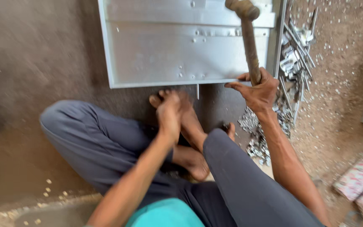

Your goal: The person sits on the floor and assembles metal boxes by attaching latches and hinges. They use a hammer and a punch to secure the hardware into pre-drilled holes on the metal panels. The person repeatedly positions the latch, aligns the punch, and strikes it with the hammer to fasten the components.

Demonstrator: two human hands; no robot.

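Hammer (250, 40), wooden handle, is raised upright over the lower right edge of a grey sheet-metal panel (177, 50) lying flat on the dirt floor (30, 59). Right hand (258, 90) has fingers wrapped tight round the handle's lower end, prob. for swing leverage. Left hand (169, 110) is blurred w/ fingers bunched near the panel's edge, above a bare foot (192, 126); can't tell if it holds anything. Metal scrap pile (290, 71) sits to the right, within reach.

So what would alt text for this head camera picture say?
A person sits cross-legged on a dirt floor, right hand gripping a hammer raised over a grey sheet-metal panel. The left hand rests by a bare foot; metal scraps lie alongside.
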